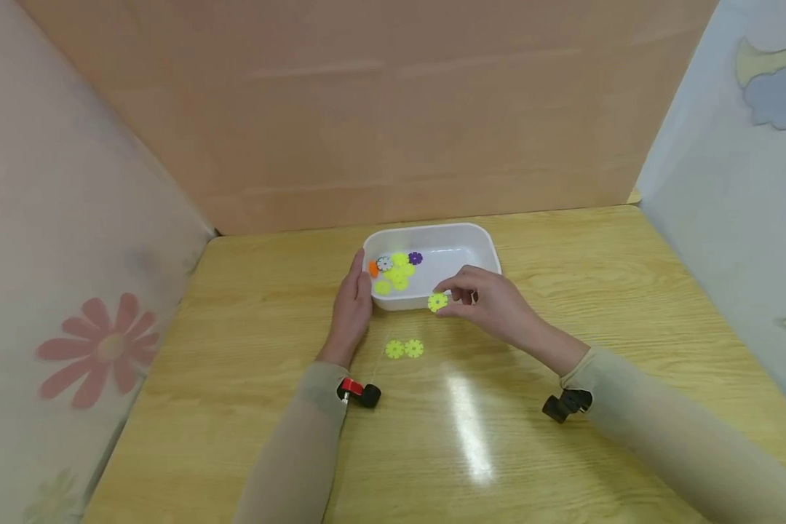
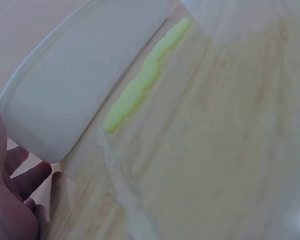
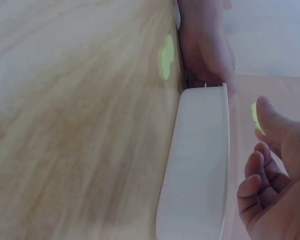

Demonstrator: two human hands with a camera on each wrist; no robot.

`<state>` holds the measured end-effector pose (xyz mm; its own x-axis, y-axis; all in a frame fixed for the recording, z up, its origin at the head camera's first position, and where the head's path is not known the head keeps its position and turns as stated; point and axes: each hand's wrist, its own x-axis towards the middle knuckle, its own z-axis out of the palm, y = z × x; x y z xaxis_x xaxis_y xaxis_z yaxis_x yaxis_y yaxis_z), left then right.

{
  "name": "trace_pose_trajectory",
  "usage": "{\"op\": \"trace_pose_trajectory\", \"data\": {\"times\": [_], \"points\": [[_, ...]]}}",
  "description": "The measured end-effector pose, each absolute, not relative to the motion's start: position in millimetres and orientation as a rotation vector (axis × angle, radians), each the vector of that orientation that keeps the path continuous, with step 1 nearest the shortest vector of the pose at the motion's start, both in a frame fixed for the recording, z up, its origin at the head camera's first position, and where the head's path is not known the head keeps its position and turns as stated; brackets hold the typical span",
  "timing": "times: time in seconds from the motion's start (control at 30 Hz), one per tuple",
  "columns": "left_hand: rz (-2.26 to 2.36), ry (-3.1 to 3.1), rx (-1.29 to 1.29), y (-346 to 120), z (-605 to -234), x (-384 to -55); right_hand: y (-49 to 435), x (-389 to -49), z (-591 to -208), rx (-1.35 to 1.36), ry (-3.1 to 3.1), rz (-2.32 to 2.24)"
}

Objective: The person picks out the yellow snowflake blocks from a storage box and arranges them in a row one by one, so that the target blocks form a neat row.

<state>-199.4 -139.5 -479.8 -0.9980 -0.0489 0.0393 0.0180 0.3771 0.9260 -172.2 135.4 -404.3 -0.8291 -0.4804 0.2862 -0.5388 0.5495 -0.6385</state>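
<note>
My right hand point(image 1: 487, 298) pinches a yellow notched snowflake disc point(image 1: 437, 302) between thumb and index finger, over the near rim of a white plastic tray point(image 1: 468, 236). The right wrist view shows this disc point(image 3: 256, 119) edge-on at the thumb tip, the other fingers curled below. Against the tray's left end rests my left hand point(image 1: 352, 309), its fingers fairly straight along the outside. Several yellow discs point(image 1: 399, 280) lie in the tray's left half, with an orange disc point(image 1: 373, 269), a pale grey one point(image 1: 384, 263) and a purple one point(image 1: 415, 258).
Two more yellow discs point(image 1: 404, 349) lie edge to edge on the wooden table point(image 1: 236, 407), in front of the tray. A tan panel point(image 1: 393, 116) rises behind the table, with pale decorated walls point(image 1: 98, 218) at both sides. Light glares on the tabletop near the front.
</note>
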Motion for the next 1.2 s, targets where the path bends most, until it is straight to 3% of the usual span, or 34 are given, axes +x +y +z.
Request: {"op": "trace_pose_trajectory", "data": {"times": [1.2], "points": [[-1.719, -2.57, 0.032, -136, -475, -197, 138, -157, -445, 0.973, -2.974, 1.085]]}}
